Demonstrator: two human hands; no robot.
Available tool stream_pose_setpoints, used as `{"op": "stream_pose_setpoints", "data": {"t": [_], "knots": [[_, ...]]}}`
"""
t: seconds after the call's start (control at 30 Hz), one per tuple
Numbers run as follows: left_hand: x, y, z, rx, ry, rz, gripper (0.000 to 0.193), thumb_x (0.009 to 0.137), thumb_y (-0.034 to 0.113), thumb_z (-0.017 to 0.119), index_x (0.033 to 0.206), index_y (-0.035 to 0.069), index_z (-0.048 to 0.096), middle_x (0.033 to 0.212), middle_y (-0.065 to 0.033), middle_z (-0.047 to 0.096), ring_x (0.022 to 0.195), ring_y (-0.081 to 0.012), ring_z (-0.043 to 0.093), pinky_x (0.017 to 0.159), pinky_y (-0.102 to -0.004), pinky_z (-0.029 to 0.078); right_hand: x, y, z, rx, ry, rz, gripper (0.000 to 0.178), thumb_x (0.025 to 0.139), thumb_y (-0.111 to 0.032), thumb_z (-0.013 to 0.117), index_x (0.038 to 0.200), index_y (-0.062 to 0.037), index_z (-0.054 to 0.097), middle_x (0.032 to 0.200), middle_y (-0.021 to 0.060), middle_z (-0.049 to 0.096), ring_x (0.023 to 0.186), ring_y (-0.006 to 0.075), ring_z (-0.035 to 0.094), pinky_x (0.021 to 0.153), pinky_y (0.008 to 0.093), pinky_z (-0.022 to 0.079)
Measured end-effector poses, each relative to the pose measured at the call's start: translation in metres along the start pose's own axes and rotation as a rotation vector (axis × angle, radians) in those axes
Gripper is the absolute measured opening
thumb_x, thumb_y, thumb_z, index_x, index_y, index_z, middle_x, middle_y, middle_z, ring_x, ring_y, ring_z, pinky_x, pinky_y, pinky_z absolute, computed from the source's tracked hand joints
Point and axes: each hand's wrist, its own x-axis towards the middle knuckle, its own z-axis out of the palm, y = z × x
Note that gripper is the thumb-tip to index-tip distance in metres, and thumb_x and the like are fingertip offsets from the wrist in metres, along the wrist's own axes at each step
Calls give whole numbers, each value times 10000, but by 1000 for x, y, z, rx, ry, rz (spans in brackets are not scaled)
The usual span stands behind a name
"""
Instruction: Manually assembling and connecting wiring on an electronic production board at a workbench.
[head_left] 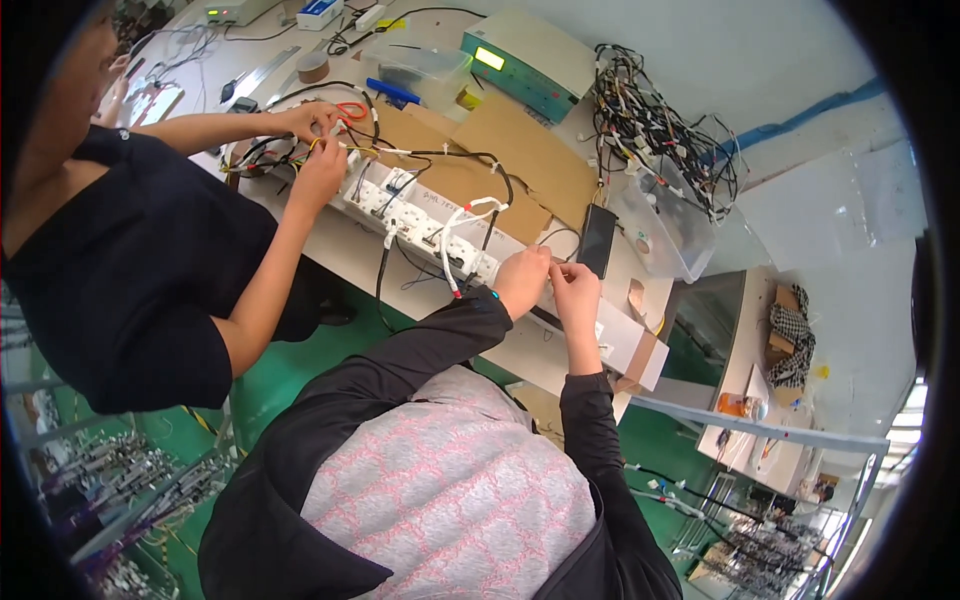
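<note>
A pale worktable (pixel 345 255) stands on green floor (pixel 275 358); at its near side, left hand (pixel 523 281) and right hand (pixel 577 296) meet, fingertips pinched, any grasped item impossible to tell; just left, white blocky connectors (pixel 408 219) line a long pale tray (pixel 628 345); dark writing marks its far wall.

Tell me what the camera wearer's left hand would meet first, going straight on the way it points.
Most likely the wearer's right hand, whose fingertips lie right by those of the left hand. Beyond sits the flat black device, though its depth is hard to judge.
</note>
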Motion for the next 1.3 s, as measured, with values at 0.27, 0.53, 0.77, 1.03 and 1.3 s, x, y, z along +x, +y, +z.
{"op": "stream_pose_setpoints", "data": {"t": [0.27,0.53,0.77,1.03,1.3], "knots": [[-3,11,-3,-50,108,-66,133,822,19,572,947,-13,604,905,-202,649,822,-375,649,693,-443,528,6,13,11,-70,55,-222,237,813,-263,709,811,-31,756,894,110,699,918,306,619,817,403,491],[-69,58,-43,-92,271,181,247,828,15,614,1074,22,603,1182,-184,560,1055,-333,584,804,-393,524,2,12,20,-86,262,-448,144,747,-186,727,705,-48,719,823,49,652,831,262,603,707,368,501],[-151,6,-75,-137,-316,37,206,849,80,646,1054,82,667,1025,-86,651,956,-277,645,798,-341,527,6,23,23,-116,262,-421,137,727,-161,736,707,-43,670,824,52,646,787,242,595,686,358,494],[-182,-157,-77,-735,457,-669,234,945,236,627,1055,30,644,852,-19,659,685,-139,617,663,-284,519,8,12,25,-152,290,-384,118,729,-164,724,725,-64,661,826,62,638,792,273,598,713,378,483],[-69,-192,-109,-1067,618,-855,527,967,462,564,1155,-29,520,1077,-122,584,983,-147,549,818,-288,463,6,19,27,-147,259,-356,139,738,-176,732,720,-61,656,805,63,638,765,257,599,683,380,480]]}}
